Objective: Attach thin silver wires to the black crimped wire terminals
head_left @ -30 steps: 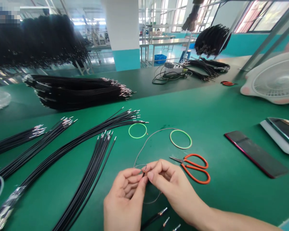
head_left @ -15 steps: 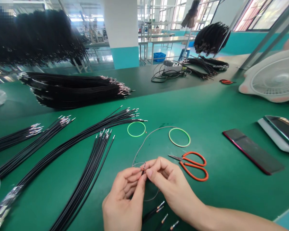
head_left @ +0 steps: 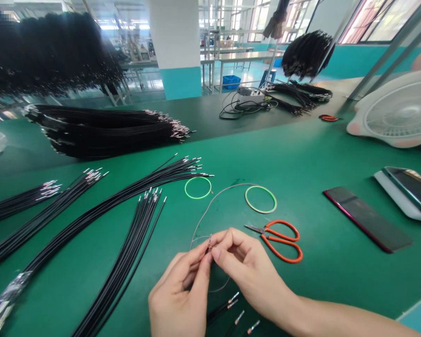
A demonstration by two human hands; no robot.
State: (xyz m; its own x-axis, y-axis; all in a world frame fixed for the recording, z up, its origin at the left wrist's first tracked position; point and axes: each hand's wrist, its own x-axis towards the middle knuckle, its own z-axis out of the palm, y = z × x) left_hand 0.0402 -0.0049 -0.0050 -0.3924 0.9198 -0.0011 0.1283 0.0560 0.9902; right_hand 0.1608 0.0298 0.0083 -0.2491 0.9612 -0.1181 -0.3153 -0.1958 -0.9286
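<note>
My left hand (head_left: 182, 290) pinches the stripped end of a black cable (head_left: 208, 250) between thumb and fingers. My right hand (head_left: 245, 262) is closed at the same spot, its thumb and fingertips pressed together by the cable tip; a thin wire (head_left: 205, 211) meets the fingertips there. That wire loops over the mat to a green ring (head_left: 275, 201). A second green ring (head_left: 185, 188) lies further left. Scissors with orange handles (head_left: 284, 241) rest right of my right hand. Several black cable ends (head_left: 231, 303) show below my hands.
Bundles of black cables (head_left: 126, 262) lie at the left, with a thick coil (head_left: 108, 133) behind them. A phone (head_left: 366, 220), another device (head_left: 407, 192) and a white fan (head_left: 403, 112) stand at the right. A power strip (head_left: 250, 97) sits further back.
The fingers of my left hand have curled in closer around the cable tip. My right hand has barely moved, and the view has shifted slightly.
</note>
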